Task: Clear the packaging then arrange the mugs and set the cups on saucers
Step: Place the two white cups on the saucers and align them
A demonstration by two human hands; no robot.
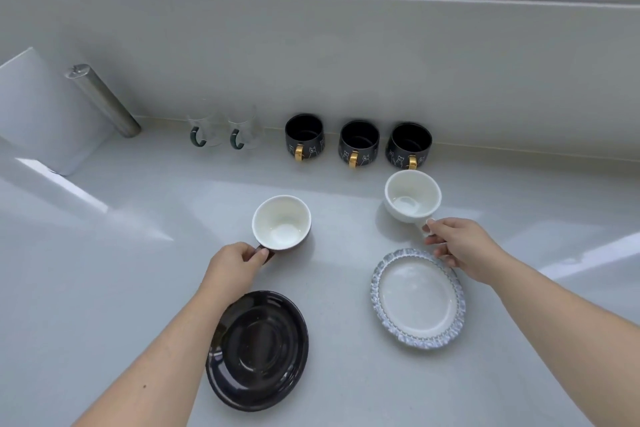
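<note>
The left hand [239,262] is closed in a pinch on the dark handle of the brown cup [281,224], thumb and curled fingers wrapped around it; the cup has a white inside and sits upright on the pale counter [104,288], just beyond the black saucer [258,350], over whose left rim the left forearm passes. The right hand [460,248] pinches the handle of the white cup [412,199] between thumb and forefinger, the remaining fingers loosely curled beneath; whether this cup rests on the counter or is slightly raised cannot be told. It stands beyond the white saucer [417,298] with the blue-grey ruffled rim, and the right hand's knuckles overlap that saucer's far edge. Along the back wall three black mugs [358,144] with gold handles stand in a row, handles toward the viewer, and to their left two clear glass mugs [223,132] with dark green handles.
</note>
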